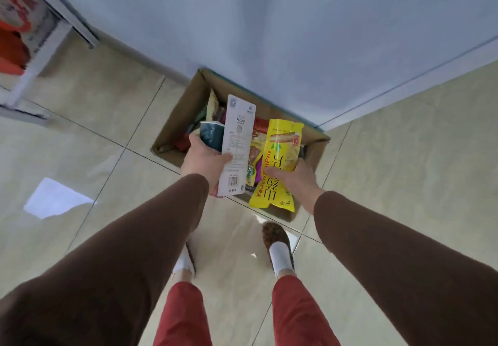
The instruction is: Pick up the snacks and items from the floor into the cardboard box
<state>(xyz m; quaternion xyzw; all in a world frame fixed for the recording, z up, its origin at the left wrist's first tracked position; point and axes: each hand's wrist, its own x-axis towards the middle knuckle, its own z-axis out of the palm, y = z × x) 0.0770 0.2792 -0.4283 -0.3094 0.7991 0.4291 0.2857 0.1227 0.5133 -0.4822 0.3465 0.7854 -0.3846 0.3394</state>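
The cardboard box stood on the floor against the wall. Packets lay inside it. A shelf stood far to its left.

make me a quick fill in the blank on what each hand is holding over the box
1. The left hand grips a white card package printed with the word ____.
2. The right hand holds a snack bag coloured ____.
3. Both are held above an open ____ box.

Missing words: peeler; yellow; cardboard
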